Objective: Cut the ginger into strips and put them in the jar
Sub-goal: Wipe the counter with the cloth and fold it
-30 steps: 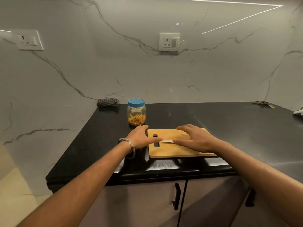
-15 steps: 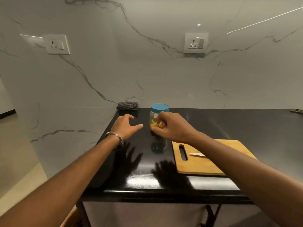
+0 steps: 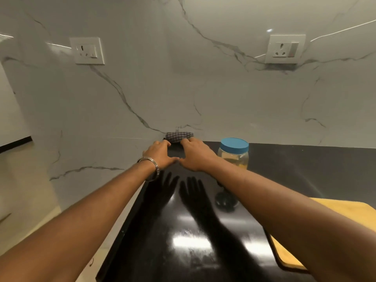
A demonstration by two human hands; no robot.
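A clear jar [image 3: 234, 155] with a blue lid stands on the black counter [image 3: 203, 231]; yellow ginger strips fill its lower part. Both my hands stretch to the counter's far left corner, just left of the jar. My left hand [image 3: 160, 153], with a steel bangle on the wrist, and my right hand [image 3: 195, 154] have their fingertips at a checked cloth [image 3: 179, 136] lying against the wall. Whether the fingers grip the cloth is not clear. The wooden cutting board [image 3: 345, 212] shows at the right, mostly hidden by my right forearm. No knife is visible.
The marble wall rises right behind the cloth, with two white sockets [image 3: 87, 50] [image 3: 284, 48] high up. The counter's left edge drops off beside my left arm. Shadows of both hands fall on the glossy counter.
My right hand left the jar and my left hand moved forward; both now reach the checked cloth at the wall. The view swung left, pushing the board to the right edge.
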